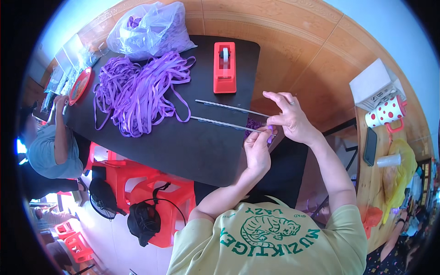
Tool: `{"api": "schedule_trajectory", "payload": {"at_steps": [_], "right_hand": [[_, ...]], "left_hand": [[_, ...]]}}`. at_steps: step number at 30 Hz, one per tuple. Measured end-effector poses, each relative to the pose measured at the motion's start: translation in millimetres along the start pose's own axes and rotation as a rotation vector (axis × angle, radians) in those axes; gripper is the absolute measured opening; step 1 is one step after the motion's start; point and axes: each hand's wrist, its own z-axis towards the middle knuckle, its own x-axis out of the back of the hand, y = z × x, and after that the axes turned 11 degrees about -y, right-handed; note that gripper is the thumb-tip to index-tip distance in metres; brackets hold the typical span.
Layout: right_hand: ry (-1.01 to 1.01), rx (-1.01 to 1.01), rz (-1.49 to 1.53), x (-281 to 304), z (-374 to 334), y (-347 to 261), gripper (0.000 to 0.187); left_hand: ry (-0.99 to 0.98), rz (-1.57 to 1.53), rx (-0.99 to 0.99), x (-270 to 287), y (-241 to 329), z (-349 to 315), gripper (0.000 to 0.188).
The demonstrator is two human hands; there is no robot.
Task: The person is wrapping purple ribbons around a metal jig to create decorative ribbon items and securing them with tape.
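Note:
My left hand (258,149) is closed, fingertips pinched on a short piece of purple ribbon (270,138) at the right end of the nearer metal rod (220,123). Just beyond it, my right hand (295,120) is open, its upper fingers stretched apart and its thumb close to the ribbon. A second thin, twisted-looking metal rod (224,106) runs roughly parallel, its right end by the right thumb. Both rods reach from above the dark table (201,151) past its right edge. More purple material (252,123) shows between them, partly hidden by my hands.
A large heap of purple ribbon (146,94) lies left, before a translucent plastic bag (153,32). A red tape dispenser (224,68) stands at the back. Red stools (169,206) carry black bags. On the right bench are a dotted cup (385,112) and a phone (369,146). Another person (50,146) sits left.

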Motion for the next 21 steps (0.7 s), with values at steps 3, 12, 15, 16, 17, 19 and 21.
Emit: {"api": "schedule_trajectory", "payload": {"at_steps": [3,12,15,16,17,19,21], "right_hand": [[-0.108,-0.034,-0.014,5.1,5.2,0.2,0.023],[-0.477,-0.067,0.034,17.0,36.5,0.7,0.015],[-0.691,-0.122,-0.12,23.8,47.9,-10.0,0.014],[-0.738,-0.118,-0.148,24.9,51.3,-9.1,0.014],[-0.739,-0.119,-0.15,26.3,54.1,-10.4,0.014],[-0.804,-0.124,-0.221,29.0,60.6,-15.3,0.01],[-0.812,-0.113,-0.226,29.7,65.6,-19.7,0.01]], "left_hand": [[-0.001,-0.007,-0.012,2.1,-1.9,0.7,0.008],[0.015,0.006,-0.037,1.5,-4.1,0.7,0.011],[0.023,0.009,-0.041,2.8,-4.8,0.9,0.012],[0.027,0.013,-0.039,3.2,-5.2,0.8,0.012],[0.027,0.011,-0.04,3.8,-5.7,1.0,0.012],[0.02,0.048,-0.019,4.8,-4.9,1.2,0.012],[0.021,0.034,-0.013,4.3,-4.4,0.9,0.012]]}}
